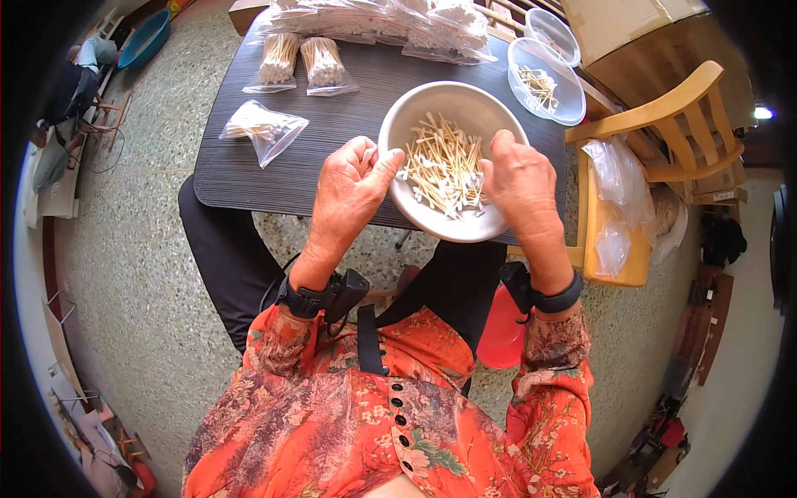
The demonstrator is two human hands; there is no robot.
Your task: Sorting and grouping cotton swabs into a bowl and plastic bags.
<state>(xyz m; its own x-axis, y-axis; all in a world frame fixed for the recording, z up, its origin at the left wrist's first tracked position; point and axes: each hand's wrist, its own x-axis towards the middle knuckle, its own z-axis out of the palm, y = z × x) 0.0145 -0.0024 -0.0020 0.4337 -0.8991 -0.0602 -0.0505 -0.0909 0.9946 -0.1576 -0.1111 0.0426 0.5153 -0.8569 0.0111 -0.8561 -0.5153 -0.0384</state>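
Observation:
A whitish bowl (pixel 415 104) full of loose cotton swabs (pixel 446 162) sits at the near edge of the dark table, its near rim reaching past that edge. My left hand (pixel 355 183) is closed at the bowl's left rim, the thumb lying over the rim. My right hand (pixel 525 178) is closed over the bowl's right side, its curled fingers by the swabs. What those right fingers hold, if anything, is hidden. Left of the bowl lies a small clear bag (pixel 266 130) with some swabs inside.
Two packed swab bags (pixel 300 62) stand behind on the table (pixel 241 178), before a pile of filled bags (pixel 374 21). A clear tub (pixel 569 93) with a few swabs sits at the right. Beside the table, a wooden chair (pixel 631 257) bears plastic bags (pixel 614 187). A red basin (pixel 501 332) is below.

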